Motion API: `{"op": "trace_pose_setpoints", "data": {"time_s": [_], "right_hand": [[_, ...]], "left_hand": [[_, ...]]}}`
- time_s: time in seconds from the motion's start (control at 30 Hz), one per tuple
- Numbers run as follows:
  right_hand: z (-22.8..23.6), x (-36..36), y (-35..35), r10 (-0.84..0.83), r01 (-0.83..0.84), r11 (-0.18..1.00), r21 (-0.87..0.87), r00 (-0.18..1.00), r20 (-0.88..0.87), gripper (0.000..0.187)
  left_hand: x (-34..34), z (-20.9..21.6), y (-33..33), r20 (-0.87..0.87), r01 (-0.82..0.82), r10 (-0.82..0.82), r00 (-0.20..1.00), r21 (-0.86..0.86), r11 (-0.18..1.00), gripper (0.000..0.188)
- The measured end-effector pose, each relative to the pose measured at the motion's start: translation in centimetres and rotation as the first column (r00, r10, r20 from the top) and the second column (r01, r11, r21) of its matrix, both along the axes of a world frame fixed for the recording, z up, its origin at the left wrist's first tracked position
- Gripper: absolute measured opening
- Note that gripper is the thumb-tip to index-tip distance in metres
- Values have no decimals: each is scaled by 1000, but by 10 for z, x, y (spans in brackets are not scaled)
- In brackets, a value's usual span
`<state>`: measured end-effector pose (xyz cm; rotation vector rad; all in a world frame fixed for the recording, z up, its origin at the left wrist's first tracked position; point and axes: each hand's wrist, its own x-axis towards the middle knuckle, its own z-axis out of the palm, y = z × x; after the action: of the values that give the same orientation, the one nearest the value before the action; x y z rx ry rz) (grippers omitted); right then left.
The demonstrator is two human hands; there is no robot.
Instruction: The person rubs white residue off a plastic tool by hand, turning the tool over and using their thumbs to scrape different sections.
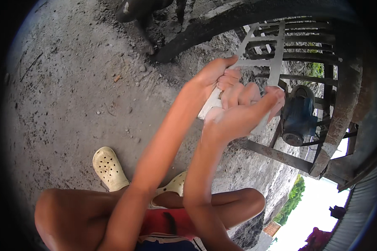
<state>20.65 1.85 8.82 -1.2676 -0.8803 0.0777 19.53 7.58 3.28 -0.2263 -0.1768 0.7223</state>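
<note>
In both hands is a pale grey, ladder-shaped frame (277, 53) with long side strips and a crossbar, tilted up and away from me. My left hand (222, 77) is closed round its left side strip, thumb pointing up along it. My right hand (247, 106) sits lower and nearer, its fingers curled in toward the frame's middle and its thumb by the right strip. A whitish lower end (208, 109) of the frame sticks out below my left hand. The rest of that end is hidden behind my right hand and wrist.
Beyond the frame stands a dark, rusty metal structure (299, 38) with slatted bars. A blue motor (298, 117) is mounted in it at right. An animal's dark legs (144, 31) show at the top. My cream clogs (109, 167) rest on dusty grey ground (71, 104).
</note>
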Motion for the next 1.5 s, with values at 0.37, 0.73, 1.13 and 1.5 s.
{"op": "trace_pose_setpoints", "data": {"time_s": [0.37,0.73,1.13,1.5], "right_hand": [[3,-4,-67,186,-193,981,-18,964,-191,26],[14,-6,33,333,-319,943,94,903,-270,18],[-13,20,-81,50,-33,997,-76,971,234,23],[8,47,-15,484,-479,874,82,848,-214,26]], "left_hand": [[-8,1,-52,-194,29,-26,981,16,999,31],[10,2,39,-306,-11,18,952,23,1000,33],[3,3,-72,-347,-15,14,938,-1,1000,32],[33,-4,-6,-276,-154,183,943,125,980,31]]}}
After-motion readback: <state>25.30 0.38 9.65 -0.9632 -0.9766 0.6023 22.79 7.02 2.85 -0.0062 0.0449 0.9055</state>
